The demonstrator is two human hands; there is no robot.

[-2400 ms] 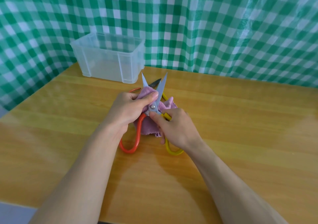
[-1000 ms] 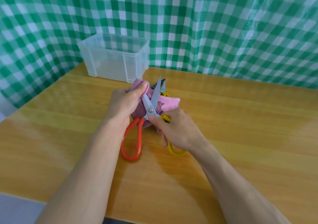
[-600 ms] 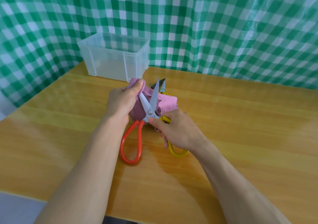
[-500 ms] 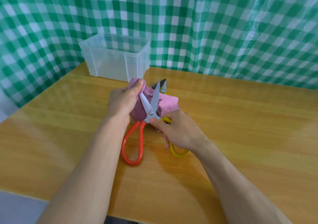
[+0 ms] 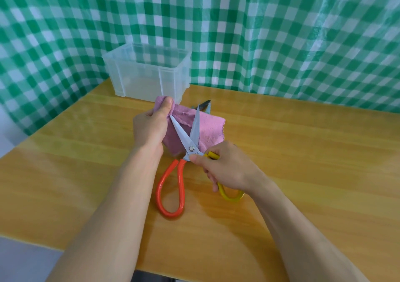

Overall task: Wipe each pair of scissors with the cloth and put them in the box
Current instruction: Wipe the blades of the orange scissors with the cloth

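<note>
A pair of scissors (image 5: 188, 139) with one red loop handle and one yellow handle is held above the table, its blades spread apart. My right hand (image 5: 225, 169) grips the yellow handle, thumb by the pivot screw. My left hand (image 5: 150, 128) pinches the pink cloth (image 5: 211, 130) over the tip of the left blade. The rest of the cloth hangs behind the blades. A clear plastic box (image 5: 147, 75) stands at the table's back left with nothing visible in it. Tips of another pair of scissors (image 5: 204, 106) poke out behind the cloth.
The wooden table (image 5: 303, 162) is bounded by a green-and-white checked curtain (image 5: 259, 32) along the back and left. The table's front edge runs across the bottom of the view.
My left hand slid the cloth along the left blade from near the pivot up to its tip. The blades have come somewhat closer together. My right hand has kept its grip on the handle.
</note>
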